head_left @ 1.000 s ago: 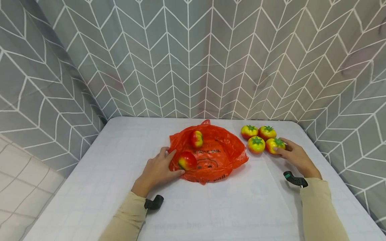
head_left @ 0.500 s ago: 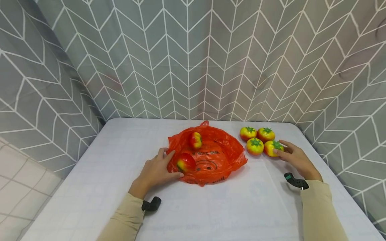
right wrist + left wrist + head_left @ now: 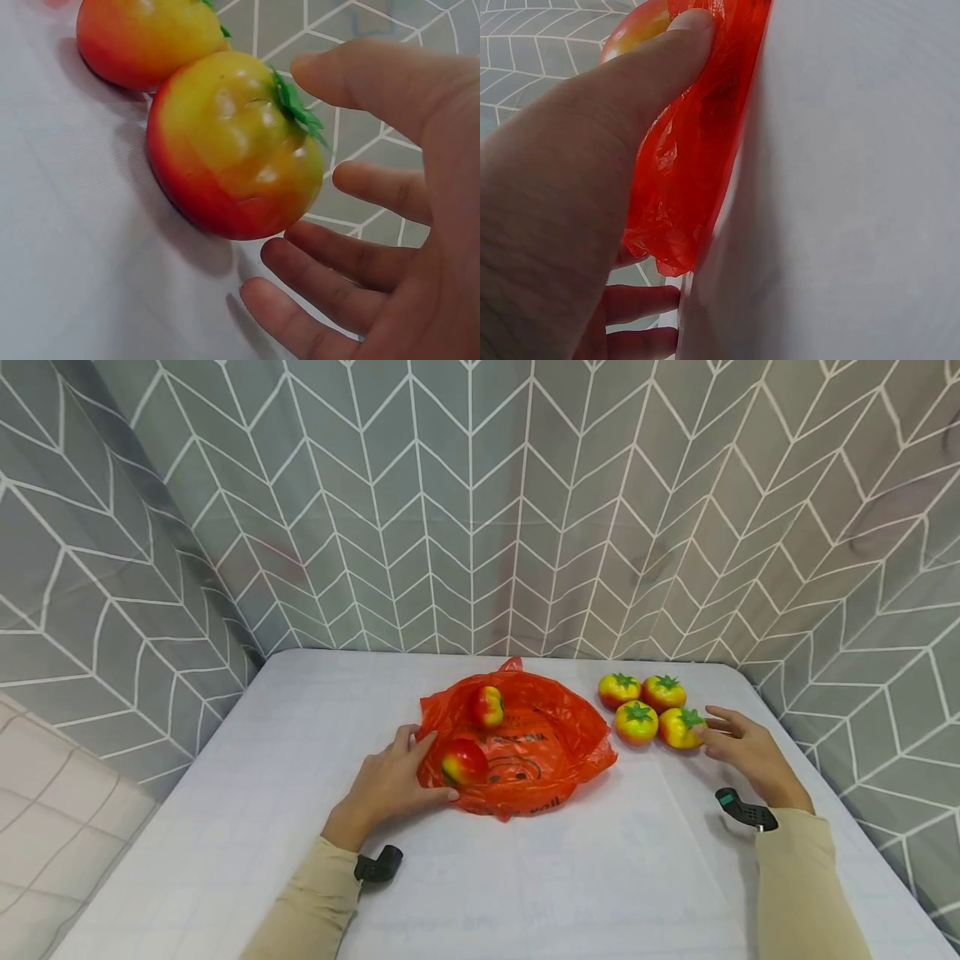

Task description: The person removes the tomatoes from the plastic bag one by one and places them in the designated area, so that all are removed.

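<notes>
Left hand (image 3: 386,785) at red bag (image 3: 543,743), right hand (image 3: 750,756) by front right tomato (image 3: 677,730).
Left hand: thumb touches the bag's near left edge, other fingers spread along its left side; cannot tell if any pinch plastic. Bag lies spread on white surface (image 3: 585,877), front fruit (image 3: 466,762) inside at left, just beside the hand, rear fruit (image 3: 489,707) behind it. Right of bag, close cluster of four: back left tomato (image 3: 619,691), front left tomato (image 3: 637,727), back right tomato (image 3: 664,695), front right one. Right hand's fingers apart, thumb near green leaves, not gripping; contact unclear.
</notes>
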Available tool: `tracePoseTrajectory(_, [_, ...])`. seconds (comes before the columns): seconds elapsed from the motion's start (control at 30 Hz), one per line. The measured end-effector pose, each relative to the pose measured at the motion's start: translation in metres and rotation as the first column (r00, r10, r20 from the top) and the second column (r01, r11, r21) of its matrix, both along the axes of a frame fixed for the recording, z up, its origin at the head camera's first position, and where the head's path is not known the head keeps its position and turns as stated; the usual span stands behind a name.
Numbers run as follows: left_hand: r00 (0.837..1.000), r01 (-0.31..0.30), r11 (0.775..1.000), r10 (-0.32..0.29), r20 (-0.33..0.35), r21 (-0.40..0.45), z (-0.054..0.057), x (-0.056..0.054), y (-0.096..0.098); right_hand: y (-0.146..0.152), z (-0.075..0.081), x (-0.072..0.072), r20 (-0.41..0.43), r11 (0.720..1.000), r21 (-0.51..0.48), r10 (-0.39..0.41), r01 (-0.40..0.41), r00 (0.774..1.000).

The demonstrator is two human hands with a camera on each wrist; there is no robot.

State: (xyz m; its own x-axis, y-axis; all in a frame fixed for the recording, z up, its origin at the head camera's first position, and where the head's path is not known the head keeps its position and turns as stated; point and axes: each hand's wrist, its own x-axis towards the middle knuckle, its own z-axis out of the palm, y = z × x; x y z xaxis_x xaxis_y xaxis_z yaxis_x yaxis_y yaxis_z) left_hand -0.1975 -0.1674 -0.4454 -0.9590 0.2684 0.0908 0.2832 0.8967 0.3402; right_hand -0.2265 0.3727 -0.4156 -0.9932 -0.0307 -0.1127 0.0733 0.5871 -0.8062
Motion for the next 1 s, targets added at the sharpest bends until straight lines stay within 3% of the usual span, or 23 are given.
tracePoseTrajectory(0.27, [1.000, 0.004, 1.000, -0.004, 0.005, -0.014, -0.001, 0.000, 0.001, 0.000, 0.005, 0.001, -0.087, 0.999, 0.023, -0.042, 0.044, 0.995])
tracePoseTrajectory(0.5, [1.000, -0.006, 1.000, 0.006, 0.005, -0.018, -0.001, -0.002, 0.001, -0.009, 0.021, 0.001, -0.169, 0.995, 0.024, -0.091, 0.097, 0.981])
tracePoseTrajectory(0.67, [1.000, -0.008, 1.000, 0.008, 0.020, -0.014, -0.002, -0.002, 0.001, -0.021, 0.031, 0.003, -0.208, 0.994, 0.049, -0.084, 0.096, 0.975])
tracePoseTrajectory(0.83, [1.000, -0.004, 1.000, 0.004, 0.018, -0.017, -0.004, 0.000, 0.001, -0.029, 0.036, 0.006, -0.240, 0.997, 0.014, -0.077, 0.082, 0.968])
tracePoseTrajectory(1.0, [1.000, -0.004, 1.000, 0.005, 0.008, -0.021, -0.002, -0.001, 0.002, -0.037, 0.037, 0.004, -0.224, 0.998, -0.011, -0.070, 0.069, 0.972])
